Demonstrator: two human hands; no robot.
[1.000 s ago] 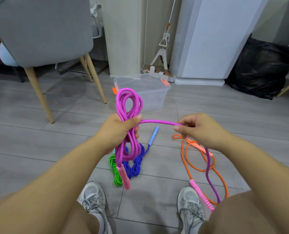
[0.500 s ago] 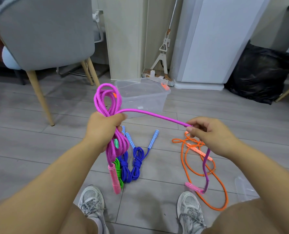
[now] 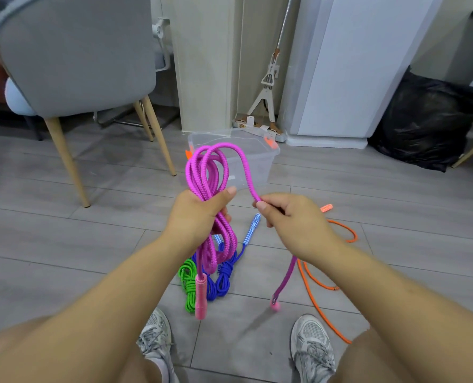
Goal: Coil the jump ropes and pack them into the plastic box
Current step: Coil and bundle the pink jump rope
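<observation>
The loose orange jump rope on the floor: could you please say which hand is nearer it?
Right. The right hand is above, just left of the loose orange jump rope; the left hand is farther left, gripping the coiled magenta braided rope.

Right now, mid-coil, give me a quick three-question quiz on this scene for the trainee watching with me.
1. True or false: the orange rope is already coiled.
2. The left hand grips which part of the pink rope? A its handle; B its gathered loops; C nothing.
3. Which two ropes lie bundled on the floor?
Key: 1 false, it sprawls loose; 2 B; 3 the green rope and the blue rope.
</observation>
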